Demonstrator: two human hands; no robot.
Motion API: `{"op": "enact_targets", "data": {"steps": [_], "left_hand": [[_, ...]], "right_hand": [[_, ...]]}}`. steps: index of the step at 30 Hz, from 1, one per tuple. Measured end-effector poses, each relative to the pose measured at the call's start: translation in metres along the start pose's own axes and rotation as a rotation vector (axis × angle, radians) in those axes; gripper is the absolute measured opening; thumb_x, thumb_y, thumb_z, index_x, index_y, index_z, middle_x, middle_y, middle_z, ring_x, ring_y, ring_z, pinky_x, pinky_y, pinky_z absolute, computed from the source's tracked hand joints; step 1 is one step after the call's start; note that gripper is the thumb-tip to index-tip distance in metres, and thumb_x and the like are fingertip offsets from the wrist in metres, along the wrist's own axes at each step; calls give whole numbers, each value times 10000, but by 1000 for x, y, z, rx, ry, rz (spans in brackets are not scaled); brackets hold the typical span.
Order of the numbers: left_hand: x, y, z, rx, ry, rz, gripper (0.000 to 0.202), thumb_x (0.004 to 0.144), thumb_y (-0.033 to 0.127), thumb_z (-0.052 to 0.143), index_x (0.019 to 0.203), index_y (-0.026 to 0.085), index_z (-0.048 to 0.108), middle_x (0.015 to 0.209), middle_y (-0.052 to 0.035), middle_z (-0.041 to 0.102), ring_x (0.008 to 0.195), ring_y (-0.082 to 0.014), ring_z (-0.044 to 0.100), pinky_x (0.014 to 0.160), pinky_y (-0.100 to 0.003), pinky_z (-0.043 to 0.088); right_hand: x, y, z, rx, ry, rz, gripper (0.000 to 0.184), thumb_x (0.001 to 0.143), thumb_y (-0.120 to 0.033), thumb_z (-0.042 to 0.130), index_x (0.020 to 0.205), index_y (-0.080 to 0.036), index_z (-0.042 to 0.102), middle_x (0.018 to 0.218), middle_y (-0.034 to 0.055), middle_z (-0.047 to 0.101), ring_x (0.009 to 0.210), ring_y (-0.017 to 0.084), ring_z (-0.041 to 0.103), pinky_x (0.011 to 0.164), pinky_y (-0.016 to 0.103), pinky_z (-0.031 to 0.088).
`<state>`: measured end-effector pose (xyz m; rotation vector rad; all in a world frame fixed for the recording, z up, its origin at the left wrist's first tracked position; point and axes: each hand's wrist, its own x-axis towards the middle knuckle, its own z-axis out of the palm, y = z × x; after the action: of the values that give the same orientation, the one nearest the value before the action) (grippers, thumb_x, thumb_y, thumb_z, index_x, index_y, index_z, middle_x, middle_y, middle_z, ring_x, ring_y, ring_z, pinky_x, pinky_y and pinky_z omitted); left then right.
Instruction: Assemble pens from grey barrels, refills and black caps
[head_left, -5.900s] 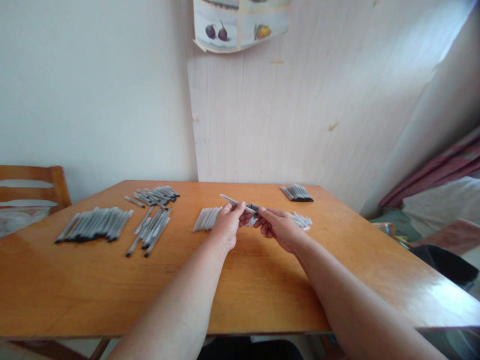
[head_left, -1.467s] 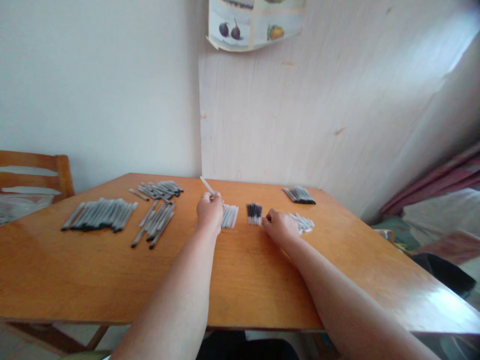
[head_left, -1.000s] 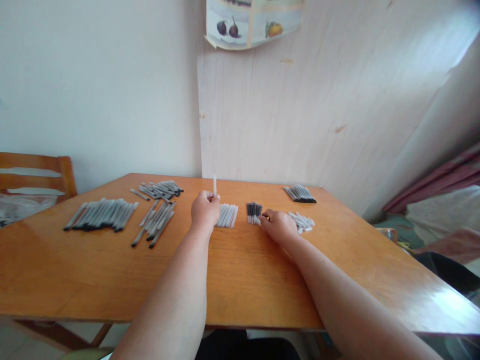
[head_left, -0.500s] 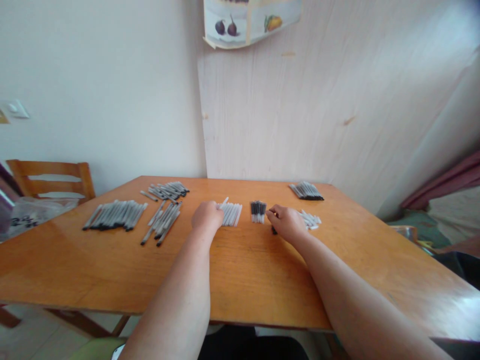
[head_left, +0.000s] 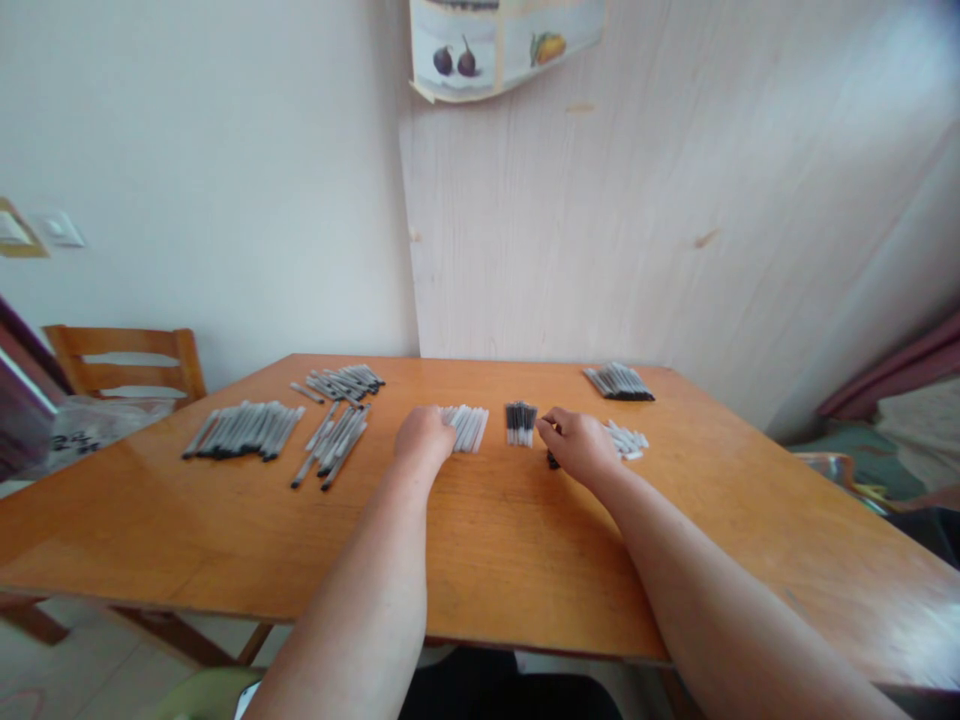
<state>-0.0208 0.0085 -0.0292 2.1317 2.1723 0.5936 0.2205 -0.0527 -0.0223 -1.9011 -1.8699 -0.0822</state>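
My left hand (head_left: 422,438) rests knuckles up on the wooden table (head_left: 480,560), fingers curled at the near end of a row of white pen barrels (head_left: 466,427). What those fingers hold is hidden. My right hand (head_left: 576,446) lies curled beside a small bunch of black-tipped pen parts (head_left: 519,423), thumb and forefinger pinched at its right edge. A small dark piece (head_left: 552,463) shows under that hand. White caps (head_left: 627,440) lie just beyond it.
Grey pens lie in a long row (head_left: 244,431) at the left, with a looser bunch (head_left: 334,448) and a far pile (head_left: 346,379). Another dark-tipped pile (head_left: 619,381) sits far right. A wooden chair (head_left: 124,358) stands left of the table, against the wall.
My left hand held a white barrel upright, then lowered it onto the row of white barrels. My right hand stayed by the black-tipped bunch. The view shifted left.
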Motion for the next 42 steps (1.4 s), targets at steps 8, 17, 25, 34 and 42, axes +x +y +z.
{"op": "enact_targets", "data": {"steps": [8, 17, 25, 34, 42], "left_hand": [[-4, 3, -1, -4, 51, 5, 240, 779, 296, 528, 932, 192, 681, 997, -133, 686, 929, -235, 628, 737, -287, 444], [-16, 13, -16, -46, 135, -16, 254, 825, 330, 497, 956, 202, 673, 1029, -129, 664, 963, -240, 612, 764, -312, 443], [-31, -22, -34, 64, 129, -87, 269, 813, 385, 495, 924, 207, 665, 1003, -129, 670, 934, -258, 613, 745, -339, 442], [-70, -93, -56, 193, 151, -243, 283, 795, 403, 535, 980, 217, 640, 1065, -143, 650, 981, -284, 606, 794, -366, 453], [-89, -109, -60, 243, 120, -306, 333, 787, 441, 528, 994, 211, 653, 1068, -164, 654, 992, -303, 611, 779, -379, 470]], "right_hand": [[-1, -5, -7, -23, -19, 6, 367, 904, -473, 381, 959, -251, 669, 869, 51, 706, 810, 184, 620, 594, 245, 312], [-2, -6, -8, -15, -4, -37, 379, 905, -477, 368, 940, -249, 669, 827, 55, 696, 764, 185, 612, 577, 243, 296], [-2, -5, -10, 7, -26, -22, 357, 901, -463, 387, 960, -251, 668, 848, 64, 693, 791, 199, 616, 588, 252, 304], [-2, -2, -8, -14, -23, -30, 377, 896, -481, 379, 960, -247, 667, 851, 76, 692, 776, 209, 617, 579, 265, 308], [-3, 1, -9, 23, -26, -6, 382, 886, -485, 386, 959, -245, 674, 842, 73, 690, 793, 207, 618, 596, 257, 316]]}}
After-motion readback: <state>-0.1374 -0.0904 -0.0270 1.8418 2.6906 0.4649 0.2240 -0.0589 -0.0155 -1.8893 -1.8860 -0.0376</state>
